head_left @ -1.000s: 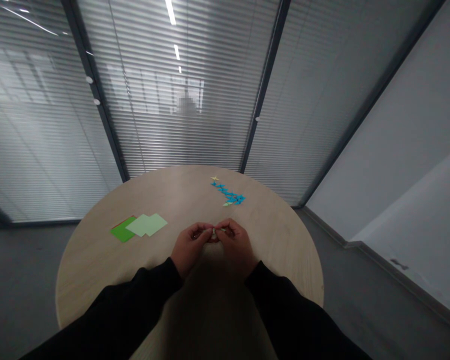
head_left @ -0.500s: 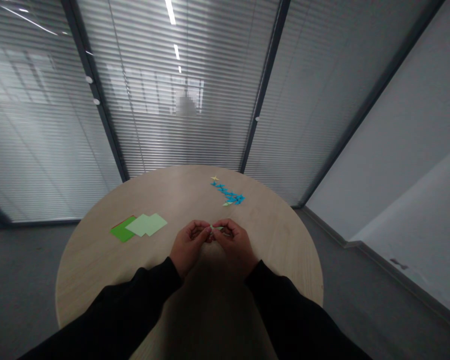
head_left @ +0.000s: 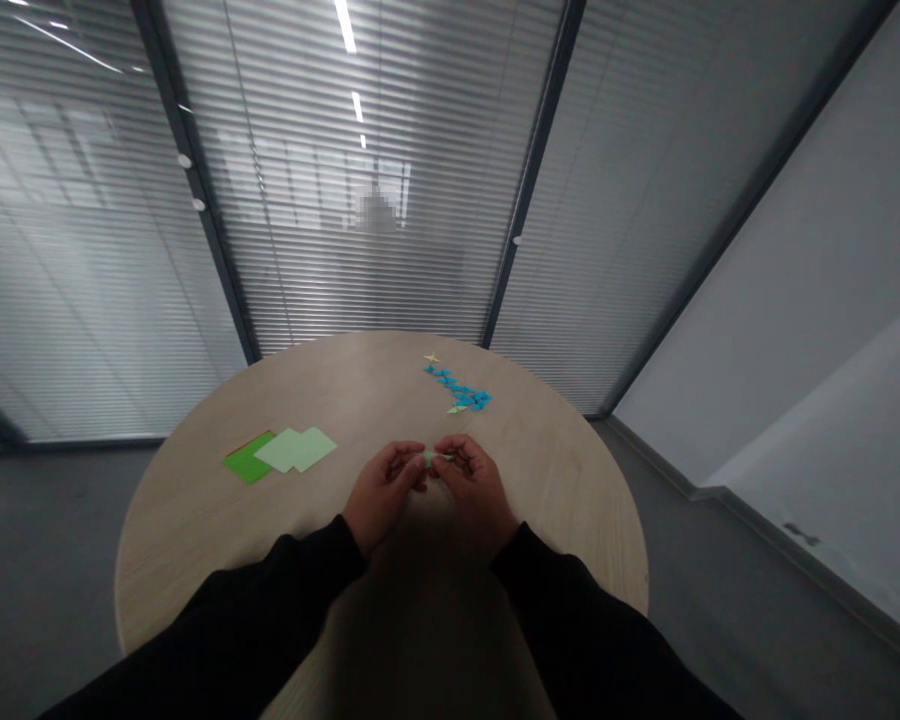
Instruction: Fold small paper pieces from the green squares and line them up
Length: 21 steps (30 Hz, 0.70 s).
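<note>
Between my fingertips is a small piece of folded pale green paper (head_left: 430,457), mostly covered by the fingers. My left hand (head_left: 382,492) pinches it from the left, and my right hand (head_left: 475,490) pinches it from the right. Both hands are close together over the near middle of the table. Beyond them lies a cluster of small folded blue paper pieces (head_left: 465,393), several in a slanting row. A yellow folded paper star (head_left: 431,358) sits at the row's far end, and a pale green folded piece (head_left: 457,409) at its near end.
The round wooden table (head_left: 570,480) stands before a glass wall with blinds (head_left: 375,280). On the table's left, pale green paper sheets (head_left: 311,449) overlap a brighter green sheet (head_left: 246,464) with a reddish edge. A white wall (head_left: 795,350) rises on the right.
My hands have parted slightly at the fingertips, so more of the pale green paper shows between them. The view has shifted a little; the papers on the table stay put.
</note>
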Available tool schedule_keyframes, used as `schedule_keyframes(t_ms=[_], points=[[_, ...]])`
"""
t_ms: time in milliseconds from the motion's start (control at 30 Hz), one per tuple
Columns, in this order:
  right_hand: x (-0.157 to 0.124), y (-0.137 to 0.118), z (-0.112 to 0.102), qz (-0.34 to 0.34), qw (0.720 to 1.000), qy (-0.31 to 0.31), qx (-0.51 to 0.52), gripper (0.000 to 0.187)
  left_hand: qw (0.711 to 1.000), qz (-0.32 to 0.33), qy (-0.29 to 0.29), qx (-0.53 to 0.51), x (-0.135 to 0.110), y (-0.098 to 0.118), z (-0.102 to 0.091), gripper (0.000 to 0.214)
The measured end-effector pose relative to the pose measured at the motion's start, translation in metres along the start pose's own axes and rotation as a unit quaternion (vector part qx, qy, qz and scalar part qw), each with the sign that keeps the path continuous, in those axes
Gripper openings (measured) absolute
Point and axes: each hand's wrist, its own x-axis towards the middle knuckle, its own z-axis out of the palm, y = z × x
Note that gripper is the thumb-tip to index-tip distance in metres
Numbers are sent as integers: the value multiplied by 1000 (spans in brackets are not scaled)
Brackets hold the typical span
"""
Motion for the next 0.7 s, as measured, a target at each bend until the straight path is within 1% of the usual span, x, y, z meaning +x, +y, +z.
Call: schedule_keyframes(t_ms=[67, 100, 233, 367, 467, 567, 633, 700], points=[[-1, -1, 0, -3, 1000, 4, -15, 24, 1000, -18, -1, 14, 1, 0, -1, 37], [-1, -1, 0, -4, 1000, 3, -24, 25, 999, -16, 1, 31, 1, 0, -2, 35], [-2, -2, -1, -1, 999, -7, -54, 29, 993, 21, 24, 115, 0, 6, -5, 26], [-4, -1, -1, 12, 997, -38, -69, 22, 982, 47, 32, 180, -2, 10, -6, 18], [-6, -1, 0, -18, 995, -49, -89, 20, 974, 72, 29, 212, -3, 10, -7, 11], [-7, -4, 1, -58, 985, -43, -154, 19, 961, 101, 39, 253, -2, 8, -7, 9], [-6, -4, 1, -66, 980, -27, -187, 20, 956, 115, 51, 264, -1, 8, -8, 9], [-6, -4, 1, -53, 982, -21, -180, 23, 956, 125, 59, 258, 0, 7, -9, 10]])
